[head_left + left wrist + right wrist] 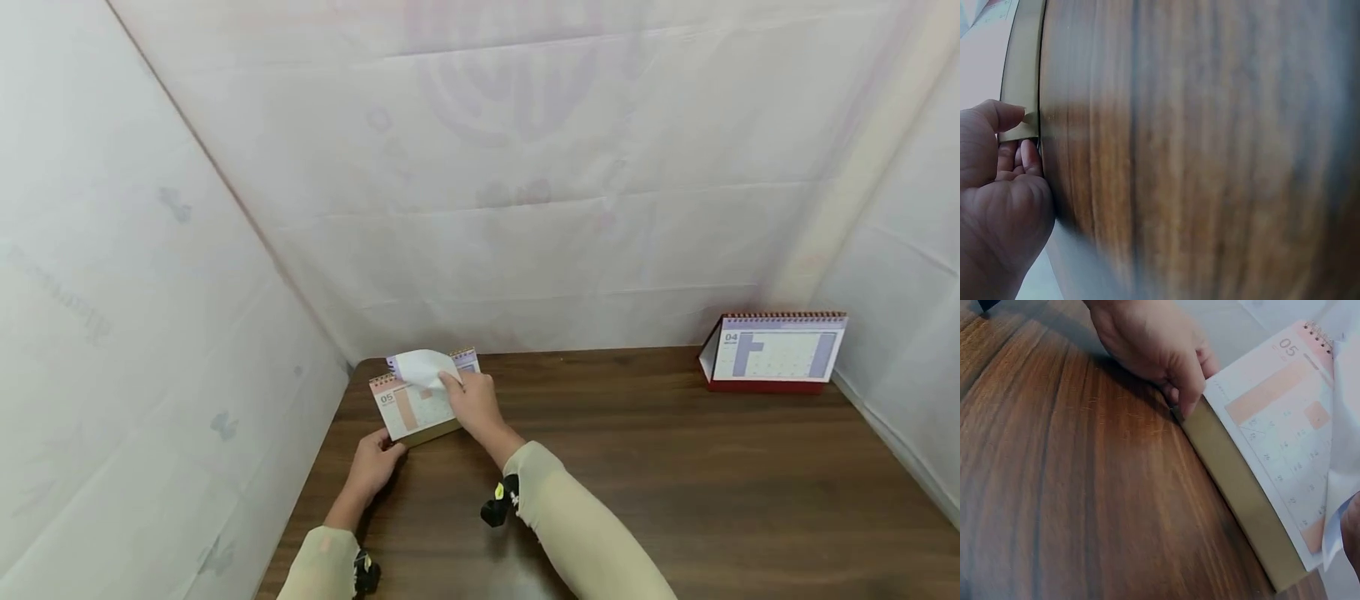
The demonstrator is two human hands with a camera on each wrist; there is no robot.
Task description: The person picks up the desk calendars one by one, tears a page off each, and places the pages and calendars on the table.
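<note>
Pinching, right fingers (451, 382) hold page (422, 367), left fingers (1007, 117) calendar (405, 410).

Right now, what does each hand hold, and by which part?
Left hand: the 05 calendar, by the left end of its gold base. Right hand: the lifted page, on the right side.

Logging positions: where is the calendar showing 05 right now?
In the head view, the 05 calendar is near the table's far left corner, the left hand at its lower left corner, the right hand holding a raised page.
</note>
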